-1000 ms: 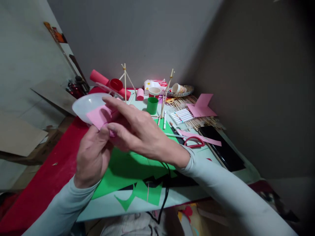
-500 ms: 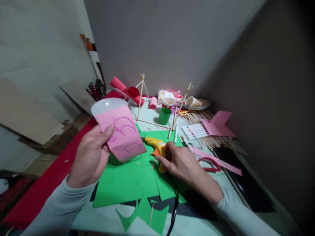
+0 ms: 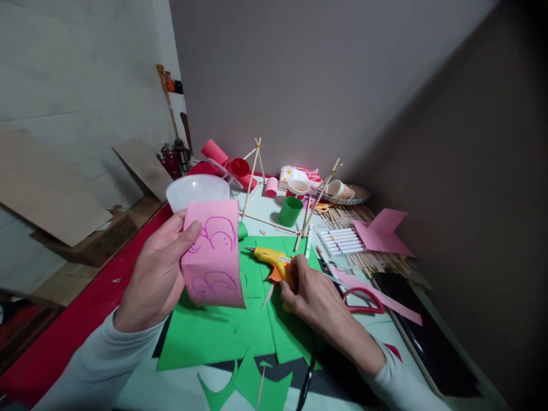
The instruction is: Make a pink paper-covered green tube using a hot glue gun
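Observation:
My left hand [image 3: 152, 268] pinches the left edge of a pink paper piece [image 3: 216, 265] between thumb and fingers. Curved purple lines are drawn on the paper, and its lower part bends. To its right, my right hand [image 3: 314, 297] is closed around the handle of a yellow hot glue gun [image 3: 270, 256] with an orange trigger. The gun's metal nozzle points left towards the paper without touching it. Beneath both hands lie green paper sheets [image 3: 214, 337]. Behind the pink paper shows a translucent white bowl [image 3: 199, 188], partly covered by it.
Stick frames [image 3: 254, 177] stand at the back beside a green paper tube [image 3: 290, 212] and a paper cup [image 3: 297, 188]. To the right are white markers [image 3: 342, 241], red-handled scissors [image 3: 366, 310], a black phone [image 3: 423, 331] and folded pink paper [image 3: 385, 231]. A black cord [image 3: 305, 388] runs to the front.
The pink paper has turned more upright and sits lower, uncovering more of the bowl. My right hand has closed further round the glue gun's handle. The view has shifted slightly.

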Tool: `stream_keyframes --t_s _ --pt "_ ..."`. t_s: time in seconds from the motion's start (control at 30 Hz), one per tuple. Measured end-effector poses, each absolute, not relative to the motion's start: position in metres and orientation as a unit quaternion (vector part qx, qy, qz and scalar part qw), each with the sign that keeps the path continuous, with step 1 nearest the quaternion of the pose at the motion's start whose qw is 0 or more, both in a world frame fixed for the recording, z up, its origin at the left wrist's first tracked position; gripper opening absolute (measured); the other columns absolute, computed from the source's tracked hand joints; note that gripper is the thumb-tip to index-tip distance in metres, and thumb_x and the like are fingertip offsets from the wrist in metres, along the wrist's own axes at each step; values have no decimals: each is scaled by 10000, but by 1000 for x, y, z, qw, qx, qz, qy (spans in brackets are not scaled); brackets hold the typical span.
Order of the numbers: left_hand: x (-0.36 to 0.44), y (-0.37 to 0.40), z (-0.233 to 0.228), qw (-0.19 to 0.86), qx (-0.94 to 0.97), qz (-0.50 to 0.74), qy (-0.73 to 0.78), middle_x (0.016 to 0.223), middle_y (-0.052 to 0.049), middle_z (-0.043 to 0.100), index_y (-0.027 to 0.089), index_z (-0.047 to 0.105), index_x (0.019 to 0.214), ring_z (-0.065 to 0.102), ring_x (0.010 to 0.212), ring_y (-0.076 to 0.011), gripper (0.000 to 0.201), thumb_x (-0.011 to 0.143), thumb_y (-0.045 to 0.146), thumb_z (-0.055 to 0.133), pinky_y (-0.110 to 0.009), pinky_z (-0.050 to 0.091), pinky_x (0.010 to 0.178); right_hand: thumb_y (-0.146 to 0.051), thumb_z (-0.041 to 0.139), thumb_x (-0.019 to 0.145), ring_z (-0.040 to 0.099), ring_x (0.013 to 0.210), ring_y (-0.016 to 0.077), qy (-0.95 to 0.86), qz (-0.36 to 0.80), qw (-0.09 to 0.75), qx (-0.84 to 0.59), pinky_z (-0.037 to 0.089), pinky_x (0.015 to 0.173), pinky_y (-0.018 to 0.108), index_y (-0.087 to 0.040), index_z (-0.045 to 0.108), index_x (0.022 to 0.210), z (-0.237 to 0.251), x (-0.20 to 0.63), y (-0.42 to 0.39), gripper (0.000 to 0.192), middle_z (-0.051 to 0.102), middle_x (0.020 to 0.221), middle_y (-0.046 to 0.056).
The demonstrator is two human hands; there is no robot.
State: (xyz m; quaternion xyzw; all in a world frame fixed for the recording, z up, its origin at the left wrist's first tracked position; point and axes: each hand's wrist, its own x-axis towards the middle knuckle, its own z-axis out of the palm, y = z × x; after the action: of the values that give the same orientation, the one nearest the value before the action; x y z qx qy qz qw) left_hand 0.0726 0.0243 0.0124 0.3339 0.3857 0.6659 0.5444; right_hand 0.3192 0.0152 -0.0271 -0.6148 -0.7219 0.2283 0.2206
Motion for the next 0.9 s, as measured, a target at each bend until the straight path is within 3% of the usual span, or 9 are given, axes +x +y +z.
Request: stream_keyframes --t_s 0.17,0.37,0.47,0.6,0.77,0.9 --pt "68 25 14 549 322 656 405 1038 -81 807 175 770 1133 759 853 -216 528 659 324 949 -187 592 571 -441 653 744 505 581 156 -632 326 346 -611 340 570 269 -254 427 831 -25 333 26 305 527 669 -41" --pt "70 25 11 588 320 625 401 978 -67 788 176 759 1078 723 771 -183 412 704 267 905 -228 610 657 -654 776 686 532 585 129 -490 460 488 -558 418 543 242 -230 510 930 -17 336 23 557 562 716 -41" --pt "74 24 9 590 311 628 402 867 -55 755 154 769 961 683 722 -151 307 723 306 891 -180 569 619 -601 861 644 577 618 129 -437 512 512 -533 475 568 243 -214 575 983 -11 331 13 588 632 781 -12" --pt "80 21 7 617 309 597 408 710 -22 706 153 756 887 626 588 -111 316 678 318 927 -159 520 529 -487 913 647 621 647 149 -384 593 503 -498 520 573 250 -181 681 966 -5 329 5 499 681 808 29" --pt "87 19 2 600 415 532 430 700 -64 755 172 742 933 690 525 -173 289 761 368 866 -225 543 470 -440 936 636 617 589 136 -357 588 535 -490 438 486 217 -171 659 865 -4 323 1 449 668 738 21" --pt "97 16 2 555 468 522 448 636 -25 711 180 709 930 675 467 -185 209 807 328 792 -254 556 419 -450 828 821 541 514 78 -397 617 508 -451 380 490 201 -154 673 846 -7 312 -9 335 643 679 -3"
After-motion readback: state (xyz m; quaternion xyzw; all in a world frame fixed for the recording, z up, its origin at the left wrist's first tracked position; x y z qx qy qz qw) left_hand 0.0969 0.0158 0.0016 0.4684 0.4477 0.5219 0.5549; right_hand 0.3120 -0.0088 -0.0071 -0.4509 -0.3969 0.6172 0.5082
